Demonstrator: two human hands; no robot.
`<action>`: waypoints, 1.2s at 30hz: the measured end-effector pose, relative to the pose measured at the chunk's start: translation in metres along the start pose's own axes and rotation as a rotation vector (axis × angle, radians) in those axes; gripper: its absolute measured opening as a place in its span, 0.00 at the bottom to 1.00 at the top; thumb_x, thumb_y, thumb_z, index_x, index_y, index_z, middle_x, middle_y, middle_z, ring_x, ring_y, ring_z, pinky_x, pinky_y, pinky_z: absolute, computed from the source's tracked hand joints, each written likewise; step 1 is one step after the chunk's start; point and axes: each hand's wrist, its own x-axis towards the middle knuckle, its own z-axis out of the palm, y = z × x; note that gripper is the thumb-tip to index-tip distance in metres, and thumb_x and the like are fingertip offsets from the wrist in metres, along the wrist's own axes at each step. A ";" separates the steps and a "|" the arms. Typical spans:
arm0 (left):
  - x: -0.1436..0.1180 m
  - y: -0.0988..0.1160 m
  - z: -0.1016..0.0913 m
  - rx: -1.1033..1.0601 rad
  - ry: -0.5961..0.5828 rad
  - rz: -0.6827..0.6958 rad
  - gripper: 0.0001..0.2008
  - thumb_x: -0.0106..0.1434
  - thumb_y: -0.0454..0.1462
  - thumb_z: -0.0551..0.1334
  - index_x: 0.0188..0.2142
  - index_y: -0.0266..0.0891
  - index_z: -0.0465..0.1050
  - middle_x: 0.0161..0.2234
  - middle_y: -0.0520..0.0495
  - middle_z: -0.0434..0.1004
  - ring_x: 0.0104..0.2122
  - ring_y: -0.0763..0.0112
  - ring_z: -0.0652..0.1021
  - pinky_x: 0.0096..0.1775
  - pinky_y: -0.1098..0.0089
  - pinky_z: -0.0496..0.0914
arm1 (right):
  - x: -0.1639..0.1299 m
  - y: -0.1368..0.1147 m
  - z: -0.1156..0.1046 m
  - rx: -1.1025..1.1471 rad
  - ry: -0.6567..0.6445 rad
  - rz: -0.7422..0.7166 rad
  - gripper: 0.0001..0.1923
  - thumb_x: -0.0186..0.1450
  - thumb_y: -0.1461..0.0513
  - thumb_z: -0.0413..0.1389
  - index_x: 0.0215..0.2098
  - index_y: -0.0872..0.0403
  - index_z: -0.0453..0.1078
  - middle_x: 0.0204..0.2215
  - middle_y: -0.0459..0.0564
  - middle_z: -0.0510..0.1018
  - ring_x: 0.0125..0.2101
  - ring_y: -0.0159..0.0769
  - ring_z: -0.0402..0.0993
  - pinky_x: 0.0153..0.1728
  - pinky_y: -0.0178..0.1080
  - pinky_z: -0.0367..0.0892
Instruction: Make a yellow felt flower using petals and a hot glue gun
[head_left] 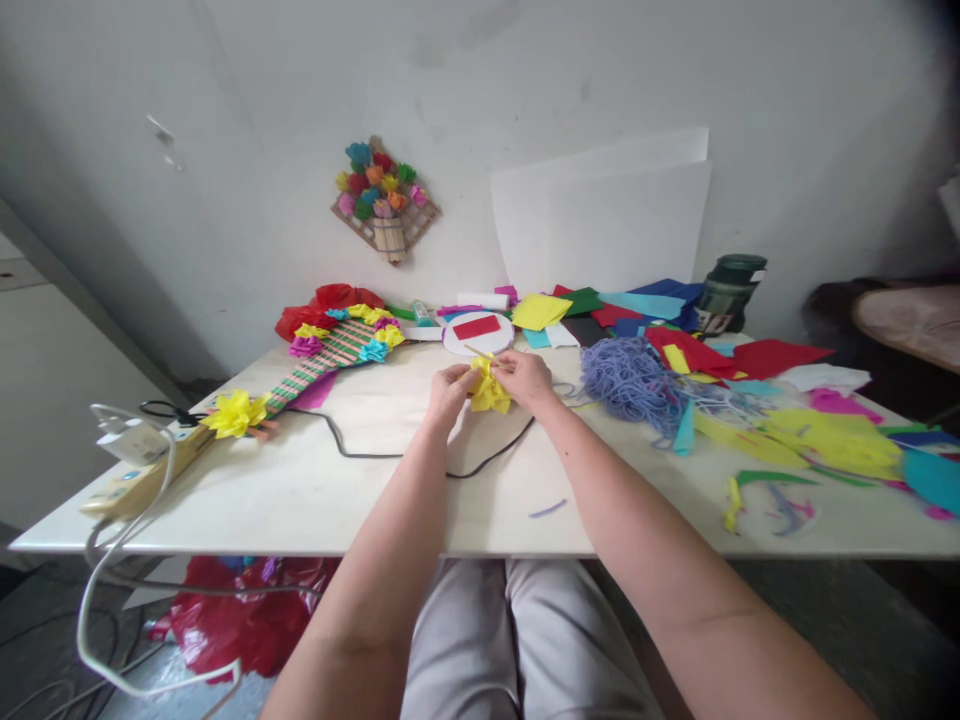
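Note:
A yellow paper flower (490, 388) is held between my two hands above the middle of the white table. My left hand (453, 388) pinches its left side, the fingers closed on the petals. On the other side my right hand (525, 378) grips the flower's upper right edge. Just beyond my fingers lies a white oval piece (501, 342) carrying a red rectangle (476, 328). A black cord (375, 456) runs across the table below my hands.
Purple-blue yarn (634, 380) and coloured paper sheets (544, 311) lie to the right. On the left are a woven fan-shaped piece with paper flowers (322, 365) and a power strip (150, 475). A dark green jar (731, 293) stands at the back right.

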 end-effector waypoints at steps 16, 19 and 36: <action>0.005 -0.007 -0.001 0.056 -0.026 0.022 0.17 0.48 0.48 0.64 0.24 0.33 0.74 0.19 0.51 0.69 0.21 0.76 0.67 0.25 0.75 0.61 | 0.000 0.002 0.001 0.077 0.012 -0.013 0.08 0.54 0.56 0.59 0.32 0.49 0.74 0.30 0.46 0.81 0.34 0.37 0.76 0.34 0.35 0.68; 0.006 -0.008 -0.001 0.053 -0.024 0.022 0.17 0.47 0.48 0.64 0.24 0.33 0.74 0.19 0.51 0.69 0.21 0.76 0.67 0.25 0.74 0.62 | -0.001 0.001 0.000 0.085 0.019 -0.062 0.07 0.56 0.57 0.57 0.31 0.50 0.74 0.30 0.46 0.81 0.34 0.36 0.76 0.33 0.35 0.68; 0.011 -0.016 -0.002 0.119 0.014 0.081 0.20 0.48 0.49 0.64 0.29 0.32 0.76 0.20 0.51 0.70 0.23 0.74 0.69 0.27 0.74 0.63 | 0.000 -0.001 0.000 0.050 0.053 -0.019 0.09 0.55 0.57 0.57 0.35 0.49 0.72 0.31 0.46 0.80 0.35 0.36 0.76 0.33 0.35 0.67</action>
